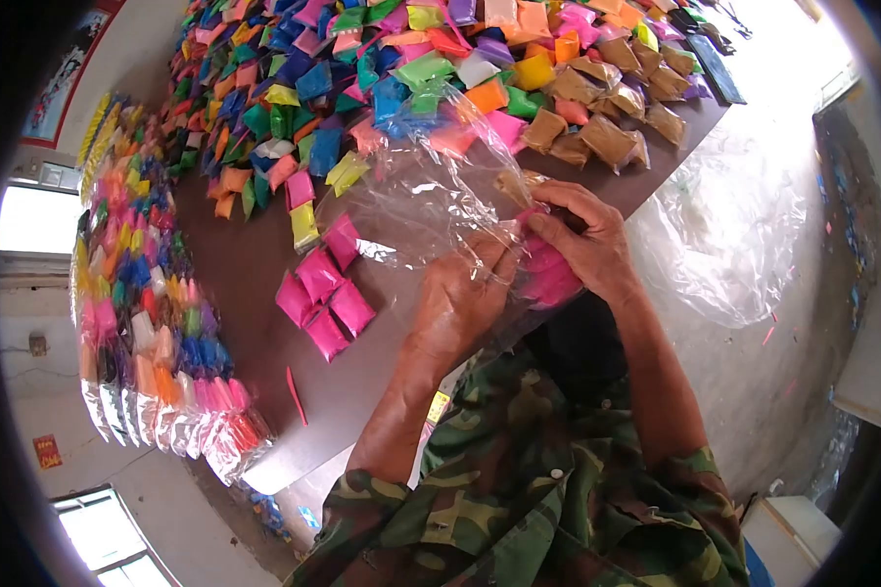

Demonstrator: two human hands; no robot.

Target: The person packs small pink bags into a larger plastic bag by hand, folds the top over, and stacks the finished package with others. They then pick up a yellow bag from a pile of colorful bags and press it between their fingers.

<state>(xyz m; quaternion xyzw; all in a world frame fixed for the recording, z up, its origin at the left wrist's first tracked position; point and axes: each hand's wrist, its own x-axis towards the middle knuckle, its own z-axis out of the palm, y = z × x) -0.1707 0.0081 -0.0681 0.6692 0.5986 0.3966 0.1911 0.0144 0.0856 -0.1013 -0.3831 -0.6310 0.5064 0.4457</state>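
A large clear plastic bag [406, 196] spreads over the table in front of me, its film crumpled and shiny. My left hand [465, 284] is closed on the bag's film near its right side. Fingers curled, my right hand [587, 235] pinches the bag's edge, close to the left fingertips. Bright pink packets [550, 276] sit bunched under and between both hands, partly hidden by them and the film. Left of my left hand, several loose pink packets [320, 275] lie in a small cluster on the brown table [230, 293].
A big heap of colourful packets [362, 68] covers the table's far side, with brown packets [607, 93] at its right. Filled clear bags [157, 323] line the left edge. A thin pink-red tool [296, 396] lies near the front. Clear plastic bags [734, 225] hang at the right.
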